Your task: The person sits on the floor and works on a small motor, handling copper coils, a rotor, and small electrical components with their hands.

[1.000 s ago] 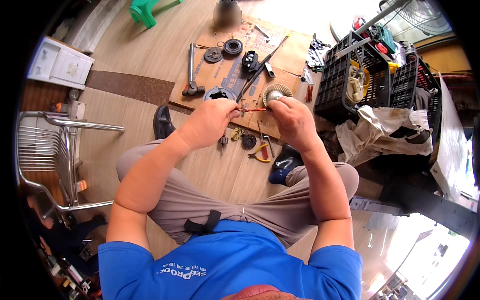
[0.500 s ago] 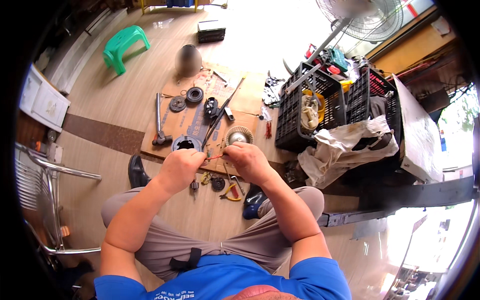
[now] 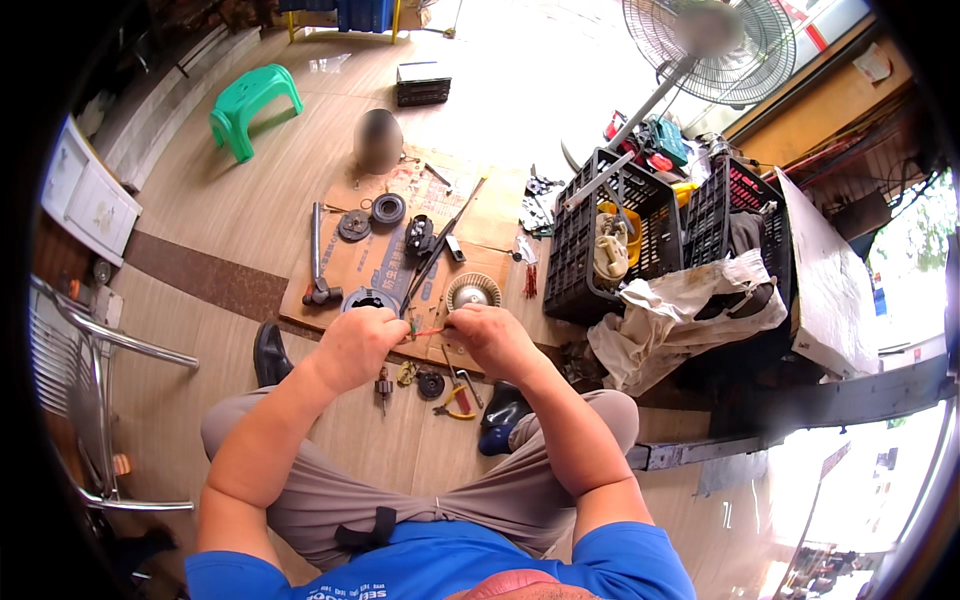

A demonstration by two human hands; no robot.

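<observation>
A thin red wire [image 3: 429, 331] spans the gap between my two hands, with a small green bit near its left end. My left hand [image 3: 358, 346] is closed, pinching one end. My right hand [image 3: 492, 338] pinches the other end, its fingers curled. Just beyond the right hand lies a cream blower wheel [image 3: 472, 290] with a silver hub. A grey ring-shaped housing [image 3: 366, 297] sits beyond the left hand, partly covered by it. Nearer me on the floor are a small motor armature [image 3: 384, 388], a black round part [image 3: 430, 385] and yellow-handled pliers [image 3: 456, 403].
A cardboard sheet [image 3: 350, 270] bears a hammer [image 3: 318, 262], a black ring [image 3: 388, 208], a grey disc [image 3: 353, 225] and long dark rods. Black crates [image 3: 570, 270] and a standing fan [image 3: 665, 90] are on the right. A green stool [image 3: 250, 98] stands far left, a metal chair [image 3: 100, 370] at left.
The view has tilted, so the scene sits slightly lower in the picture. Both hands still hold the wire, now a little farther apart.
</observation>
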